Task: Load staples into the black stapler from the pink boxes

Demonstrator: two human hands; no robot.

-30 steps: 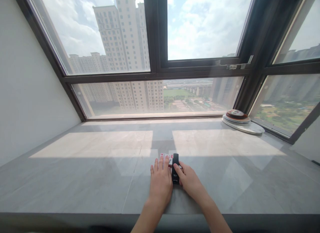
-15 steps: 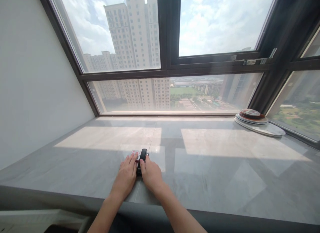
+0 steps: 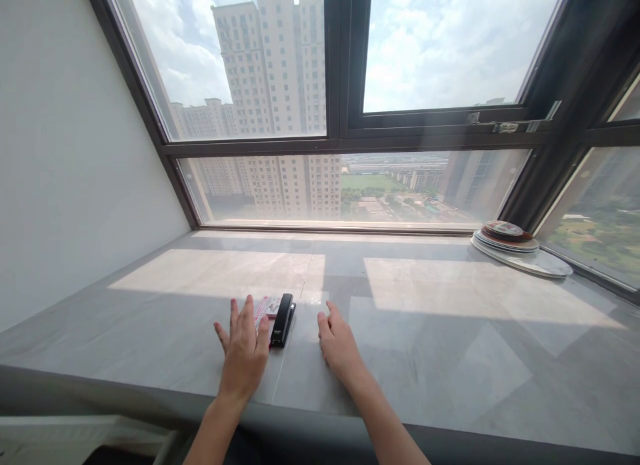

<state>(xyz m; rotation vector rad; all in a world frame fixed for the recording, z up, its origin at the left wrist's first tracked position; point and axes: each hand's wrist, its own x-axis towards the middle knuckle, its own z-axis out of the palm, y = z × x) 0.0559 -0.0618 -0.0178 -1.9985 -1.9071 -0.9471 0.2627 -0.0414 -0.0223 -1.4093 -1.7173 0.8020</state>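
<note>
A black stapler [image 3: 283, 320] lies lengthwise on the grey marble sill [image 3: 410, 372]. Just left of it is a small pink-and-white printed box or packet [image 3: 269, 306], partly covered by my fingers. My left hand [image 3: 243, 348] is beside the stapler with its fingers spread, holding nothing; whether it touches the packet I cannot tell. To the right of the stapler, apart from it, is my right hand [image 3: 341, 345], its fingers loosely bent and nothing visible in them.
A stack of round plates or discs [image 3: 510, 238] sits on a larger pale oval board [image 3: 553, 264] in the far right corner. Behind the sill stands a dark-framed window [image 3: 345, 145]. A white wall [image 3: 90, 158] bounds the left side.
Both hands have let go of the stapler and moved apart, the left one to the left with fingers spreading, the right one to the right. The stapler stays on the sill.
</note>
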